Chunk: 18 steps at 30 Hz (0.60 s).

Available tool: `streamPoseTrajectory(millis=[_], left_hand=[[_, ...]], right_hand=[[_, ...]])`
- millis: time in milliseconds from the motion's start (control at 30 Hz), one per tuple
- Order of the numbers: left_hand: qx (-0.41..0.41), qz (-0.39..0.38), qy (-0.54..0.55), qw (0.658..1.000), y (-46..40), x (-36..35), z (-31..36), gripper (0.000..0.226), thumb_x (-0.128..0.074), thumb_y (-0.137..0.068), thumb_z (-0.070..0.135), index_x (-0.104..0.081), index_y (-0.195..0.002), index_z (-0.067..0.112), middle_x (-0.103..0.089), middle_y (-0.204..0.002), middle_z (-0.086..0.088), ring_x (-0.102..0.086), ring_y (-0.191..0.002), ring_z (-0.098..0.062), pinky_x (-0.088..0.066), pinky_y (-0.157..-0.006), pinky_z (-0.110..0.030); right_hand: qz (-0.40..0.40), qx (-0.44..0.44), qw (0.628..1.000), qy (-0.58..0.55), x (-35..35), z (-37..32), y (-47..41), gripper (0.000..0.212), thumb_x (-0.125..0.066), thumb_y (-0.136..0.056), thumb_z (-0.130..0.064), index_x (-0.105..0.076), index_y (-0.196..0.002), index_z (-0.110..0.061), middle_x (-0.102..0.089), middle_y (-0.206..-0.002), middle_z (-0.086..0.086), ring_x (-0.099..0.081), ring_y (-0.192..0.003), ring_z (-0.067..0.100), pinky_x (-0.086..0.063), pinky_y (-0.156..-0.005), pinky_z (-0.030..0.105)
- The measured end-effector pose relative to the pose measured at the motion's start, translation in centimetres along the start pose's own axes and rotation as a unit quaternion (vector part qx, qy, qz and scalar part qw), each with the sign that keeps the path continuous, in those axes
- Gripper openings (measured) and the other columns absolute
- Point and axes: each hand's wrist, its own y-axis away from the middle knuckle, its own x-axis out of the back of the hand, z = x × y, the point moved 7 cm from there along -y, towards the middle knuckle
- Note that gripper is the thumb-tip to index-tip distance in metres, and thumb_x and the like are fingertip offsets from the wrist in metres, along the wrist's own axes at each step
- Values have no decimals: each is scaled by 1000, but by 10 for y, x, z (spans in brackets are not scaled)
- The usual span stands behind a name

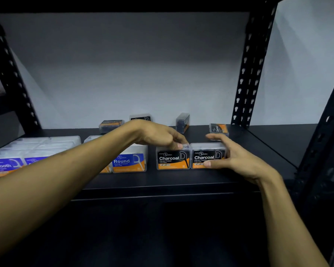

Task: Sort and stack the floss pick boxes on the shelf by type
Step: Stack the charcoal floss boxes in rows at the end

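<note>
Two black-and-orange Charcoal boxes stand side by side near the front of the black shelf. My left hand rests on top of the left Charcoal box, fingertips curled over its lid. My right hand cups the right Charcoal box, thumb on its front face, fingers over its top and right side. A blue Round box stands left of them. Further left, blue Smooth boxes sit in a row with clear lids behind. Several more Charcoal boxes lie scattered at the back.
Black perforated uprights frame the shelf on both sides, with a white wall behind. The shelf's front edge runs just below the boxes. My left forearm crosses over the Round and Smooth rows, hiding some of them.
</note>
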Motion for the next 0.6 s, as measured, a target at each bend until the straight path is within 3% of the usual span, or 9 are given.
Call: streamPoseTrajectory(millis=[133,233,300,367,467,600], left_hand=[[-3,56,11,998,-1,18,4,37,-50,-104,22,-54,-140,21,-58,-137,1,-54,-125,-14,-45,-103,-24],[-2,129,40,991,-9,39,0,33,-50,-104,30,-59,-133,16,-65,-126,-5,-61,-119,-21,-46,-104,-38],[8,170,37,985,-19,53,-4,32,-51,-103,33,-60,-127,15,-67,-122,-7,-64,-113,-22,-48,-104,-42],[29,190,-14,981,-29,64,-7,36,-53,-101,39,-57,-130,17,-64,-126,-7,-64,-110,-20,-50,-102,-40],[75,210,-119,968,-50,79,-9,53,-53,-99,44,-45,-143,14,-52,-142,-9,-54,-124,-26,-44,-104,-38],[113,230,-161,953,-85,91,-18,68,-52,-98,49,-30,-150,11,-43,-151,-14,-46,-134,-32,-39,-107,-40]], right_hand=[[52,1,980,-193,17,12,-2,102,-93,-50,-52,-49,-139,-26,-65,-125,15,-63,-119,22,-43,-105,38],[180,-15,956,-232,42,25,-5,86,-85,-61,-59,-57,-130,-17,-67,-118,18,-67,-110,25,-47,-103,40],[250,-41,950,-181,57,32,-6,58,-75,-82,-42,-57,-128,-12,-66,-116,14,-65,-107,23,-48,-102,38],[261,-74,960,-68,64,35,-10,47,-68,-92,-30,-54,-132,-12,-63,-116,7,-60,-108,20,-46,-99,37],[250,-99,961,64,67,38,-18,48,-63,-95,-29,-48,-139,-16,-55,-133,8,-53,-115,21,-42,-94,36],[240,-111,953,150,70,45,-37,68,-61,-95,-36,-28,-153,-22,-36,-155,11,-39,-140,30,-36,-113,49]])
